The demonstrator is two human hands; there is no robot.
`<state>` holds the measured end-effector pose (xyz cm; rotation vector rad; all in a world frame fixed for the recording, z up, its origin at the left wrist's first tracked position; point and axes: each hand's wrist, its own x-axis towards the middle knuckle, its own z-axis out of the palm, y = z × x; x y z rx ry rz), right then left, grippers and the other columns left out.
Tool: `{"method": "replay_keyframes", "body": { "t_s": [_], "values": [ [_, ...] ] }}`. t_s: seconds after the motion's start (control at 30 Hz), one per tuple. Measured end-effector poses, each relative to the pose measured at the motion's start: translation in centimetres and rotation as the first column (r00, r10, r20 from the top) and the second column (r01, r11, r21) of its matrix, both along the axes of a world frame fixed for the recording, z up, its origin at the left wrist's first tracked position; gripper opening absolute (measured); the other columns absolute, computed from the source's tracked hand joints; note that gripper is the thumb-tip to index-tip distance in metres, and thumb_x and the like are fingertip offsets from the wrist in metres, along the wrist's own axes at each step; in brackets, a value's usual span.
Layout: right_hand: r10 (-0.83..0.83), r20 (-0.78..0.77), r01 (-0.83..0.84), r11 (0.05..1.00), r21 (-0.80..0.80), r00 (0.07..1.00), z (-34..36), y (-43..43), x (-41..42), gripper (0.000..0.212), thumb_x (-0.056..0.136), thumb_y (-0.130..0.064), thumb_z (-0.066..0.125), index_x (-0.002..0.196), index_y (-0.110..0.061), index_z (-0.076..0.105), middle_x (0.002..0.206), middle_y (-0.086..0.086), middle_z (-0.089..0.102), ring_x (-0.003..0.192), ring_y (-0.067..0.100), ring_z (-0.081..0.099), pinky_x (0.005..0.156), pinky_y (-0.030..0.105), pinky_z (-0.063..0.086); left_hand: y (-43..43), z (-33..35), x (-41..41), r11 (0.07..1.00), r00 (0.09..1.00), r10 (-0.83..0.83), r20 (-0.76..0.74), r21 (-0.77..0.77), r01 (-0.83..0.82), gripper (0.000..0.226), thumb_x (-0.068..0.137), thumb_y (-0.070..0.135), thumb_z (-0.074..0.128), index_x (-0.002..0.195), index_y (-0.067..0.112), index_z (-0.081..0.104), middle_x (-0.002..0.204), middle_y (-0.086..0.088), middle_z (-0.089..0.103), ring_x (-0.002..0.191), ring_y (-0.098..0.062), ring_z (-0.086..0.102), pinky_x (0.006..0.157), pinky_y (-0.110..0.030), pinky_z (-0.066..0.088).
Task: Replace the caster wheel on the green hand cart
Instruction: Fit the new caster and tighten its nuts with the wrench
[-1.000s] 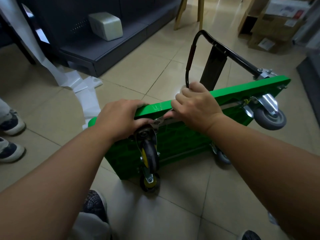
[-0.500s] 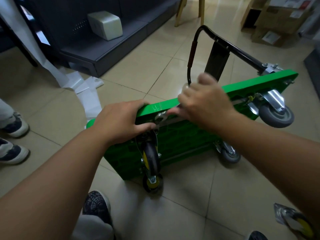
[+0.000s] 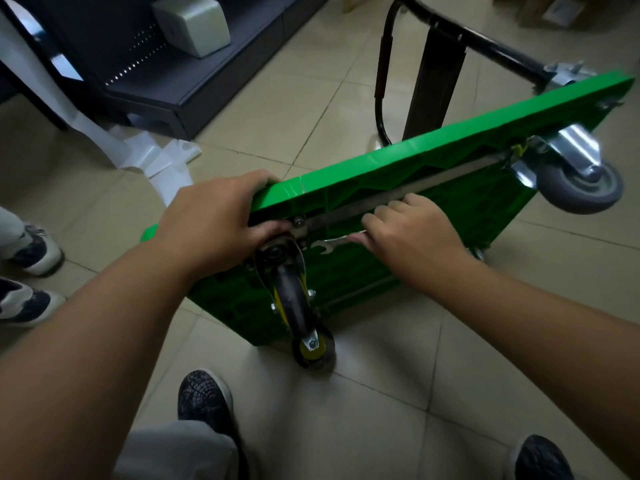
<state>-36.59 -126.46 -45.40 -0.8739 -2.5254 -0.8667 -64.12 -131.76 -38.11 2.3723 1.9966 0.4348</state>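
Note:
The green hand cart stands on its long edge on the tiled floor, underside facing me. My left hand grips its upper edge at the near corner, thumb by the mounting plate of a black and yellow caster wheel. My right hand holds a silver open-end wrench whose jaw lies just right of that caster's plate. A grey caster sits at the far upper corner. Another yellow-hubbed caster touches the floor below.
The cart's black folding handle sticks out behind it. A dark low shelf unit with a pale box stands at the back left, white paper trailing beside it. Another person's shoes are at left; my own feet are below.
My right hand has dropped from the cart's top edge to its underside, now holding the wrench lower, beside the caster plate. The view has moved closer. My left hand keeps its grip.

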Motion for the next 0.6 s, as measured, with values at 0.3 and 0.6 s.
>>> {"method": "replay_keyframes", "body": {
  "t_s": [0.3,0.6],
  "values": [
    [0.060,-0.204,-0.050,0.997,0.052,0.977,-1.0,0.6,-0.1,0.045,0.104,-0.042,0.051,0.069,-0.015,0.059,0.061,0.006,0.060,0.056,0.027,0.058,0.058,0.035,0.042,0.0,0.3,-0.1,1.000,0.999,-0.030,-0.015,-0.005,0.030,0.047,0.085,0.060,0.065,0.125,0.036,0.057,0.083,0.015,0.052,0.075,-0.016,0.050,0.062,-0.033,0.035],
    [0.070,-0.165,-0.057,0.995,0.083,0.984,-2.6,1.1,-1.5,0.046,0.102,-0.047,0.054,0.066,-0.019,0.060,0.060,0.003,0.060,0.053,0.025,0.059,0.055,0.032,0.043,-0.3,0.6,0.3,0.999,0.999,-0.027,-0.037,-0.033,0.026,0.052,0.085,0.063,0.061,0.129,0.035,0.058,0.088,0.011,0.061,0.080,-0.023,0.060,0.069,-0.038,0.048]
  ]
}}
